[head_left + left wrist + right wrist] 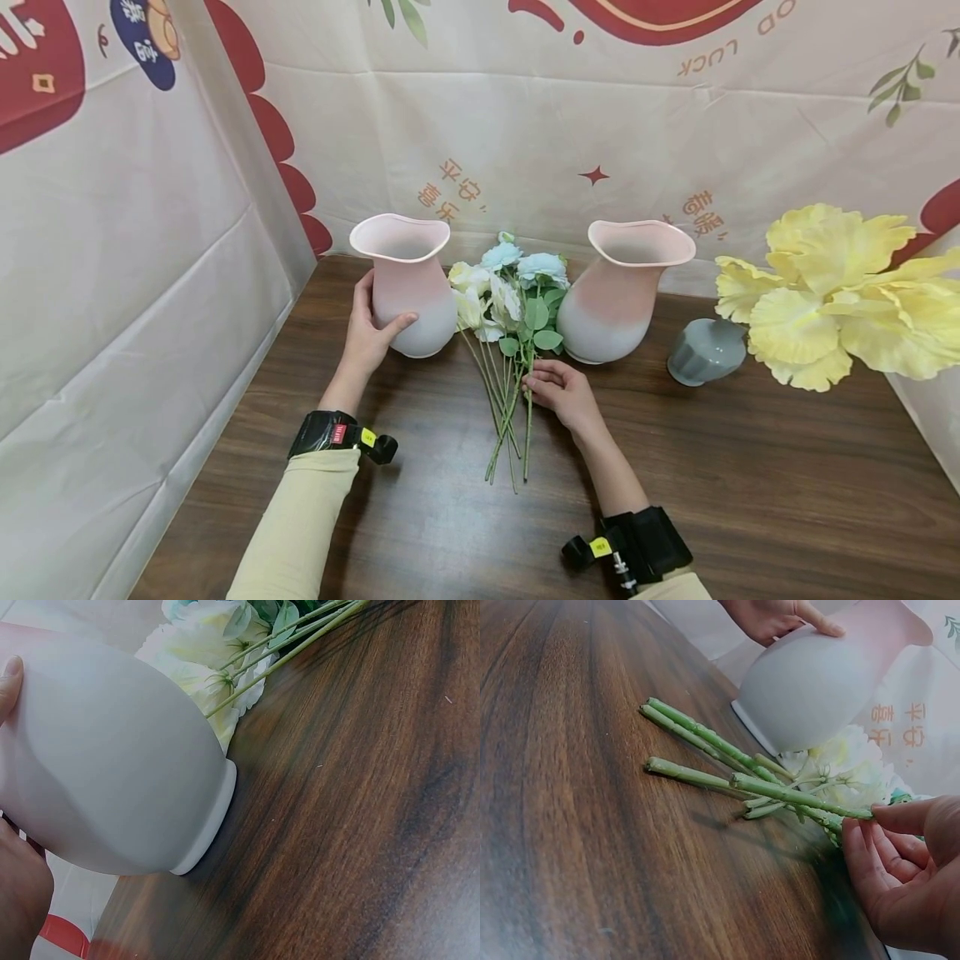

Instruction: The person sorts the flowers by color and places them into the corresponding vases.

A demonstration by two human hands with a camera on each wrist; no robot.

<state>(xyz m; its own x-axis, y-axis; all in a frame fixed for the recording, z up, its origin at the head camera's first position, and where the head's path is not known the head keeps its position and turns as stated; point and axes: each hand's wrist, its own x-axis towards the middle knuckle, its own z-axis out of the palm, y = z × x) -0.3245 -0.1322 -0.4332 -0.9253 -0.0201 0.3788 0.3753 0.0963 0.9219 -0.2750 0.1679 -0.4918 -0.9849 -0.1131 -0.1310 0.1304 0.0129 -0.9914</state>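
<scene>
My left hand [367,329] grips the side of a pink-and-white vase [415,287], thumb across its front and fingers round its far side. The vase stands upright on the table, its mouth flared and wavy. Between thumb and fingers, my right hand [564,393] pinches a green flower stem [802,796], seen close up in the right wrist view. That stem belongs to a bunch of artificial flowers lying on the table, with white blooms [504,302] and pale blue blooms [543,268] toward the back. Their bare stems cross and point toward me.
A second pink-and-white vase [617,292] stands right of the bunch. Beyond it is a small grey-blue vase [707,353], with a large yellow flower [832,300] overlapping it. A printed cloth [510,133] hangs behind the wooden table [750,483].
</scene>
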